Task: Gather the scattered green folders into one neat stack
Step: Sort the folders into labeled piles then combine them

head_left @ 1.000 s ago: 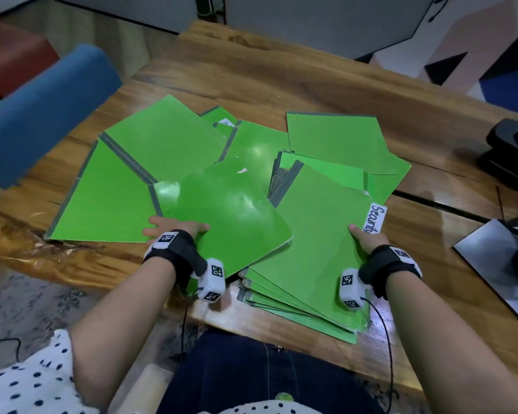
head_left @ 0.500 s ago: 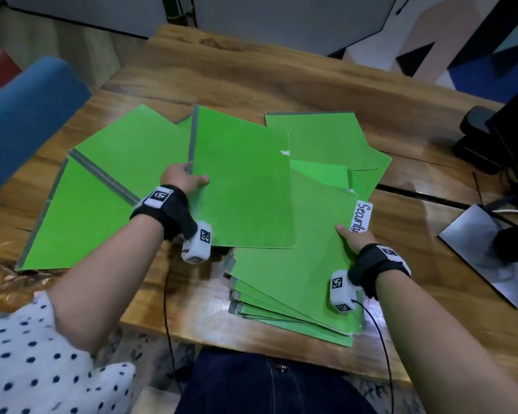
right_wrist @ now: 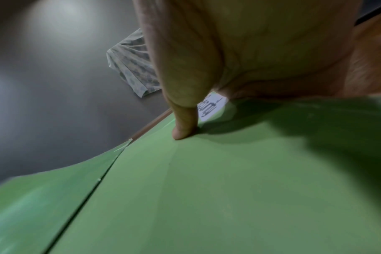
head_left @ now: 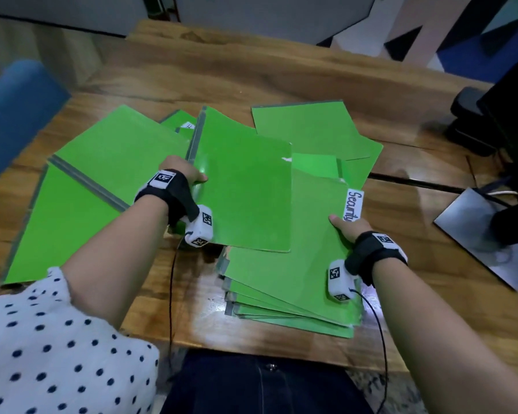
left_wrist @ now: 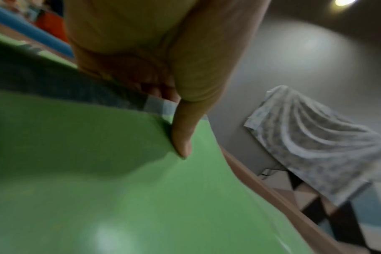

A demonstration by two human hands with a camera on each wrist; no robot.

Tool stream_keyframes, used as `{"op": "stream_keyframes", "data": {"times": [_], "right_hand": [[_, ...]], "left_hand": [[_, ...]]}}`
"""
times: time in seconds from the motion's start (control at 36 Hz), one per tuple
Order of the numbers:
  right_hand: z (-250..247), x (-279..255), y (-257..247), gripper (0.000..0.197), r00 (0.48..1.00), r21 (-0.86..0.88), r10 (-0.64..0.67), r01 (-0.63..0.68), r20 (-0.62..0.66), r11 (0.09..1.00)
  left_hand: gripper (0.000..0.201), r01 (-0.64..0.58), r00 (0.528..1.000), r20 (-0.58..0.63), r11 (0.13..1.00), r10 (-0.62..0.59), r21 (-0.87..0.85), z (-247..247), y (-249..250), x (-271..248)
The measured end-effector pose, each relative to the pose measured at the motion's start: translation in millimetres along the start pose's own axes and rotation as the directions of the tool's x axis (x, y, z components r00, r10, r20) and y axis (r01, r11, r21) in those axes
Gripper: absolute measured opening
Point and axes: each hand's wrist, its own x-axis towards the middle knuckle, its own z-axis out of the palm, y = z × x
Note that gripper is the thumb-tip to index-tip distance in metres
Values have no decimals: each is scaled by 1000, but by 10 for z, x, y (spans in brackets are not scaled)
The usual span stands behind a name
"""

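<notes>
Green folders lie spread over the wooden table (head_left: 251, 76). My left hand (head_left: 181, 171) grips one green folder (head_left: 245, 189) by its grey spine edge, thumb on top (left_wrist: 182, 137), and holds it lifted over the stack. A fanned stack of green folders (head_left: 287, 291) sits at the table's near edge. My right hand (head_left: 349, 227) pinches the stack's right edge beside a white "Security" label (head_left: 353, 204), thumb pressed on the top cover (right_wrist: 183, 130). More folders lie at the left (head_left: 72, 216) and at the back (head_left: 305, 130).
A blue padded chair back (head_left: 15, 109) stands at the far left. A grey monitor base plate (head_left: 485, 234) and black equipment (head_left: 473, 115) occupy the right side. A black cable (head_left: 171, 294) hangs from my left wrist over the table edge.
My left hand has lifted one folder from the left pile and carried it right, over the stack. The right hand has stayed on the stack's right edge.
</notes>
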Motion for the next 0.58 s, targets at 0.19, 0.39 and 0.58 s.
{"op": "stream_keyframes", "data": {"times": [0.19, 0.39, 0.58], "right_hand": [[-18, -125, -74, 41, 1000, 6, 5, -5, 26, 1000], [-21, -184, -64, 38, 1000, 30, 11, -12, 14, 999], [-55, -187, -69, 33, 999, 69, 7, -9, 35, 998]], "left_hand": [[29, -162, 962, -181, 961, 205, 224, -117, 354, -345], [15, -319, 833, -332, 875, 442, 365, -502, 589, -712], [21, -551, 782, -226, 813, 581, 188, -1015, 932, -1135]]}}
